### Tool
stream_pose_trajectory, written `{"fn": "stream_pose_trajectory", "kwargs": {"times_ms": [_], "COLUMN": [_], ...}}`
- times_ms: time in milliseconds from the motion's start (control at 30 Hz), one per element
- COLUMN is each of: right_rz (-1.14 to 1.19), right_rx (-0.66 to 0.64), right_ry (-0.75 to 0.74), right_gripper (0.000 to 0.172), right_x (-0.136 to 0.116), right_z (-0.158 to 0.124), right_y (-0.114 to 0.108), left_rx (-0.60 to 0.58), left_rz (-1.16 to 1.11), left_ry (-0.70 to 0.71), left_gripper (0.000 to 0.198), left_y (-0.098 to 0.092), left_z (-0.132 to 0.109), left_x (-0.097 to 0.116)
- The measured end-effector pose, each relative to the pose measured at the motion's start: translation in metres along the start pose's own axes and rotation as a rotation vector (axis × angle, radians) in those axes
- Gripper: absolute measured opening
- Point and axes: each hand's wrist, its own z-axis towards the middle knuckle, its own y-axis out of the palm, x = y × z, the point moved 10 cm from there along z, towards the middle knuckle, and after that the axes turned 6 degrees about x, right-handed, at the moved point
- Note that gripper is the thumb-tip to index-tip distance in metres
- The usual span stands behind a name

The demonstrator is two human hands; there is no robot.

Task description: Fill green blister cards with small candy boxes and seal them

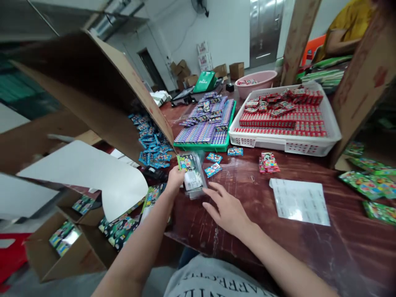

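Observation:
My left hand (175,179) grips the left edge of a clear plastic package (193,177) with a green and black printed card inside, held over the near edge of the table. Beside its right edge is my right hand (228,208), fingers apart, the fingertips close to the plastic; whether they touch it I cannot tell. Just beyond lie small blue packets (213,169). A small stack of red packets (268,162) sits farther right. Near my left forearm is another green and black printed package (151,198), partly hidden.
A green tray (204,147) of purple packets and a white basket (269,144) of red packets stand behind. A cardboard panel (136,82) leans at left beside piled blue packets (153,140). A translucent sheet (300,202) lies right. Another person's yellow sleeve (349,20) shows top right.

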Motion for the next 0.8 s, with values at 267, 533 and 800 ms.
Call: {"fn": "stream_pose_trajectory", "kwargs": {"times_ms": [267, 533, 800], "right_rz": [0.051, -0.099, -0.092], "right_rx": [0.146, 0.247, -0.317], "right_ry": [-0.064, -0.068, -0.070], "right_gripper": [0.044, 0.039, 0.019], "right_x": [0.014, 0.022, 0.026], "right_z": [-0.025, 0.023, -0.011], "right_y": [-0.049, -0.093, -0.077], "left_rx": [-0.012, -0.545, -0.785], "left_rz": [-0.031, -0.250, -0.157], "left_ry": [0.053, 0.196, 0.141], "left_gripper": [0.036, 0.041, 0.031], "left_y": [-0.020, 0.042, 0.083], "left_z": [0.003, -0.124, -0.164], "left_x": [0.072, 0.099, 0.056]}}
